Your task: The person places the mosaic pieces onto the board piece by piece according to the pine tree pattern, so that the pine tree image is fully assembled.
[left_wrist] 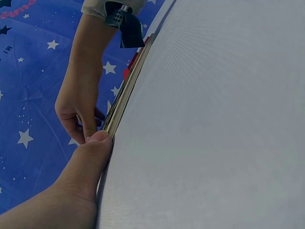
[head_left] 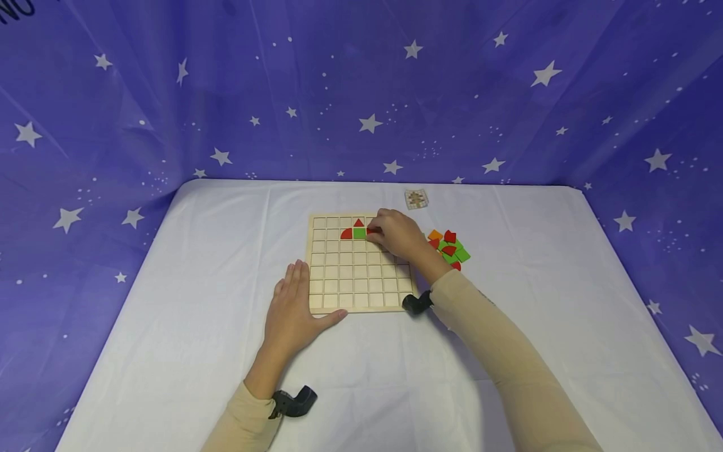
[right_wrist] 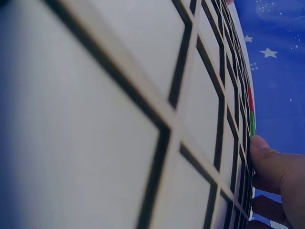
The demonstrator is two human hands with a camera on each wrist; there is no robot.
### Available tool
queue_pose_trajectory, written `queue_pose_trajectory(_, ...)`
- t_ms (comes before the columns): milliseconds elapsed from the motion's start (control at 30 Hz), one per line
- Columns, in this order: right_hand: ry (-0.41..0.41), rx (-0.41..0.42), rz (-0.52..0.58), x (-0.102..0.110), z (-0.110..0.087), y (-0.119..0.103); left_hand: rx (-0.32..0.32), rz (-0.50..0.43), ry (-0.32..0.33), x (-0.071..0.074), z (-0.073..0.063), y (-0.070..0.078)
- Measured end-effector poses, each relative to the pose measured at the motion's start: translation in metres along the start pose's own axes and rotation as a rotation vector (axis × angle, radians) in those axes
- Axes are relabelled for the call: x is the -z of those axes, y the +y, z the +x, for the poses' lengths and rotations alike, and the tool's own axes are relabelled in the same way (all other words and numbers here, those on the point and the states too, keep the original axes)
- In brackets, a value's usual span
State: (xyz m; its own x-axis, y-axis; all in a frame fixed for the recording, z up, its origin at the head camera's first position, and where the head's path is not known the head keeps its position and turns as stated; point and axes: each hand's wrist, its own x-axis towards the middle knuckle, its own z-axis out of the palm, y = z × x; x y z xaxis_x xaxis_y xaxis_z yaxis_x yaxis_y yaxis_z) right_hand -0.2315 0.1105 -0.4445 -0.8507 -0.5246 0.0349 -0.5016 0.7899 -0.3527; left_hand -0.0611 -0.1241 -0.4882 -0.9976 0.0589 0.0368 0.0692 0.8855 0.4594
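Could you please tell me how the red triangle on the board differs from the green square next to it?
The red triangle has three sides, while the green square has four. The triangle leaves its cell's corners bare; the square covers almost all of its cell. The triangle lies farther from the person than the square. Both lie on the wooden grid board.

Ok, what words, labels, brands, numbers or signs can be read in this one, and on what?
"NO", possibly partial, on the starry backdrop, head view.
Red lettering and small dark letters there, left wrist view: too unclear to read.
Small card: no legible text.
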Motion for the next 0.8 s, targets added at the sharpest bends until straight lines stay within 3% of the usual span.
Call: queue_pose_trajectory(800, -0.018, -0.013, -0.008, 0.0001, -0.0029, -0.0007, -0.002, 0.004, -0.002, -0.001, -0.0006, -0.0012)
